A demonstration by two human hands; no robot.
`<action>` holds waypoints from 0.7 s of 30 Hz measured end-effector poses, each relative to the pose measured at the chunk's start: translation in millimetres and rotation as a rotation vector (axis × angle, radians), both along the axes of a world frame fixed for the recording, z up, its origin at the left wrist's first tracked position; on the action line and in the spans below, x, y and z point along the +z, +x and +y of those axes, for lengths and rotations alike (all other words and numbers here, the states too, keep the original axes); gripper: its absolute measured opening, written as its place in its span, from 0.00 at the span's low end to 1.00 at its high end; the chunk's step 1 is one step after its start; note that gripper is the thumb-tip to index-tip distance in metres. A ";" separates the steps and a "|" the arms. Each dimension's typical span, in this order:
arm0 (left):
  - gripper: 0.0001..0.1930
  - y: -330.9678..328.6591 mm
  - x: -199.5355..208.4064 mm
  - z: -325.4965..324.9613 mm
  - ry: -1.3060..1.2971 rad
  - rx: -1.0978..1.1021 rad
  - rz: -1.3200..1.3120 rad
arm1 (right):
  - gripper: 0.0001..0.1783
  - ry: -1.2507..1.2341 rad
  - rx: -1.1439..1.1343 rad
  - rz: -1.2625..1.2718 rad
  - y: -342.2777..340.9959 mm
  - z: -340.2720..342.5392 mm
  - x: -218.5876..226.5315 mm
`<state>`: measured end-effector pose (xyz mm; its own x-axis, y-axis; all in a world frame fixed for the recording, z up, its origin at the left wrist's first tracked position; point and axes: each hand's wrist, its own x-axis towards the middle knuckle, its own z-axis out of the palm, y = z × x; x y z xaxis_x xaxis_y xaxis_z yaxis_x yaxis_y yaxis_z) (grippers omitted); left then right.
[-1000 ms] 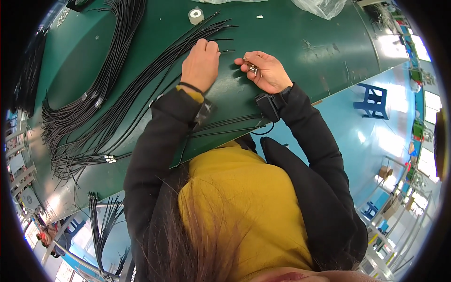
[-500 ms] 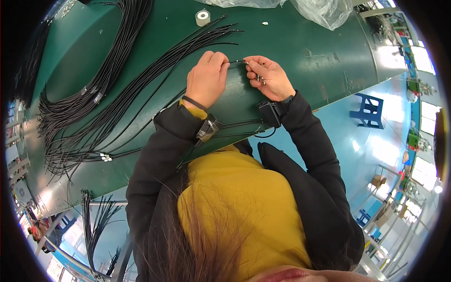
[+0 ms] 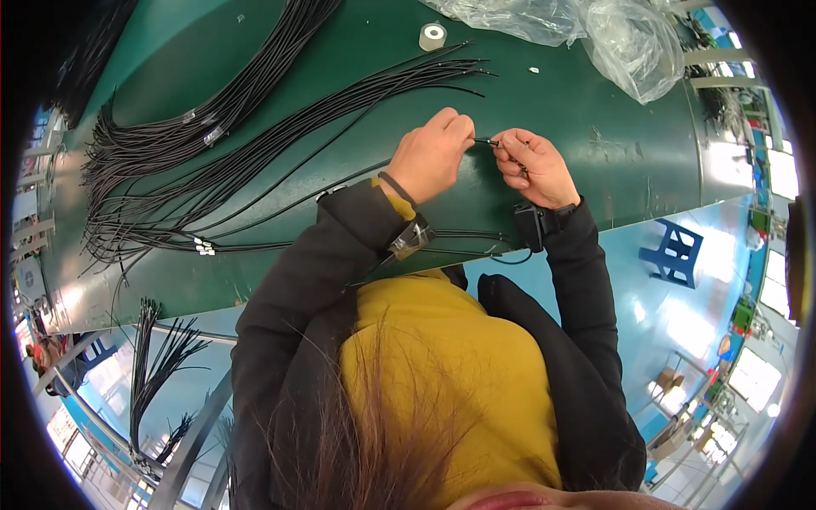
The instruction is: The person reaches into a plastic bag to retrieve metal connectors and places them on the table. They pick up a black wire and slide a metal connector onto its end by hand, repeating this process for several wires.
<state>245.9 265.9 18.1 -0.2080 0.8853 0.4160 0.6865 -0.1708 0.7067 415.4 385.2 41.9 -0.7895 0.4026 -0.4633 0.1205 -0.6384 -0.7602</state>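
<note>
My left hand [image 3: 432, 157] is closed on a thin black cable [image 3: 485, 141] near its tip. The cable's tail runs back under the left wrist across the table. Facing it, my right hand [image 3: 540, 172] pinches the tip of the same cable between thumb and forefinger. Small dark metallic pieces show among its curled fingers, too small to name. Beyond my left hand lies a loose bundle of black cables [image 3: 340, 95], its ends fanned toward the right.
A thicker coil of black cables [image 3: 255, 85] lies at the far left on the green table [image 3: 633, 161]. A tape roll [image 3: 433, 36] and clear plastic bags [image 3: 633, 47] sit along the far side. More cables [image 3: 153, 374] hang below the near edge. A blue stool [image 3: 671, 253] stands at right.
The whole view has shifted, so table and hands appear farther right and lower. Both hands keep their hold on the cable, with about the same gap between them.
</note>
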 end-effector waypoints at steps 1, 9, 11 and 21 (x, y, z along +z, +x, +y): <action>0.05 -0.2 1.2 -1.4 0.001 -0.008 -0.017 | 0.10 0.001 0.005 0.001 -1.5 0.8 -0.2; 0.07 7.0 5.5 -4.9 0.003 -0.003 -0.090 | 0.09 0.260 -0.042 -0.204 -20.5 -18.5 4.9; 0.10 8.2 15.4 -5.4 -0.022 0.019 -0.179 | 0.12 0.067 -0.135 -0.013 -17.5 -19.6 -2.7; 0.06 6.5 10.4 0.5 0.054 0.061 -0.159 | 0.15 -0.073 -0.210 0.059 -3.5 -18.5 -7.4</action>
